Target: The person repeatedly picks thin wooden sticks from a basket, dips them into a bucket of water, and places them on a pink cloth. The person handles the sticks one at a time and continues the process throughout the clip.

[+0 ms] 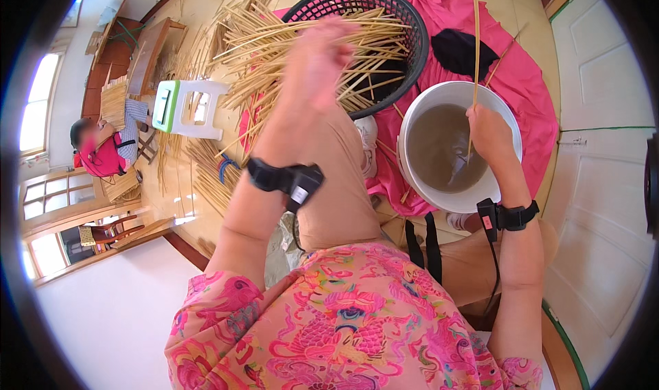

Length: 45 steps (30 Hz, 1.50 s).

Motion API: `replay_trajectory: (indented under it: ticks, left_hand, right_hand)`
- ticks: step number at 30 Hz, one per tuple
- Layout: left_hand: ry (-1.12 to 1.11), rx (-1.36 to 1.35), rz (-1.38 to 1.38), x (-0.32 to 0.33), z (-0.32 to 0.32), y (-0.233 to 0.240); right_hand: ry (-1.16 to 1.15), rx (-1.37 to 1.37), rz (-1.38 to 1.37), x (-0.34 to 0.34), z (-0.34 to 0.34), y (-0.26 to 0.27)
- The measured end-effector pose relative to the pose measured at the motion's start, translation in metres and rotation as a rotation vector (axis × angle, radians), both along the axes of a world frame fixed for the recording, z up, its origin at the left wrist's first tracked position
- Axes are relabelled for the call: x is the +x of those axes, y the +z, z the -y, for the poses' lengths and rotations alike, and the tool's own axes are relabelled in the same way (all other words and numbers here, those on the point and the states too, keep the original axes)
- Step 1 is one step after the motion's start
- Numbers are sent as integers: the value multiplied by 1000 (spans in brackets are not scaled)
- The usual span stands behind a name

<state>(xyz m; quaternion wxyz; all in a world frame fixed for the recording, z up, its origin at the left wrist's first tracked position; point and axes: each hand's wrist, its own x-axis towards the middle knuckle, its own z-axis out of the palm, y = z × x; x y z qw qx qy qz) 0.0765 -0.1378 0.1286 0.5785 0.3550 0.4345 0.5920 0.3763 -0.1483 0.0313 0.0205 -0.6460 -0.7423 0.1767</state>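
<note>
My right hand (489, 127) grips a long pale plant stalk (477, 34), perhaps straw or reed. The stalk runs upright past the top of the view, and its lower end hangs over the murky water (437, 148) in a white plastic bucket (507, 114). Whether the tip touches the water is hard to tell. My left hand (322, 60), blurred, is over a heap of similar stalks (257, 55) that lies across a black plastic basket (419, 55). Its fingers are too smeared to show whether they hold anything. Each of my wrists wears a black strapped device.
Pink cloth (525, 96) spreads under basket and bucket, bearing a black cloth (458, 52). Left of the basket stand a white-and-green plastic stool (188, 107) and a tied stalk bundle (211, 171). Farther left, a seated person (110, 145) holds a woven straw piece. White door panels (597, 86) flank the right.
</note>
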Motion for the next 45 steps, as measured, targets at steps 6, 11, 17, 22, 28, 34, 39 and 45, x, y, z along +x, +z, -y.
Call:
replay_trajectory:
  ticks: [6,11,17,22,28,34,39,45]
  left_hand:
    - [455,-149,-1125,-94,34,-33]
    - [353,-693,-1658,-130,91,-153]
    - [236,-1066,-1238,-142,120,-180]
    - [362,-957,-1464,-117,109,-158]
    - [634,-1119,-1367,-102,120,-163]
    - [798,-1134,-1418,-99,121,-182]
    - [716,-922,-1869,-126,121,-197]
    - [458,-775,-2401,-158,107,-205]
  right_hand:
    - [27,-35,-83,-4,5,4]
    - [101,-45,-101,0,4,-14]
    - [139,-65,-126,-2,2,-19]
    - [117,-131,-98,-2,4,-14]
    - [103,-106,-135,-4,1,-15]
    - [108,-83,-153,1,-2,-17]
    - [124,-51,-194,-6,2,-1]
    - [98,-68,-207,-7,10,18]
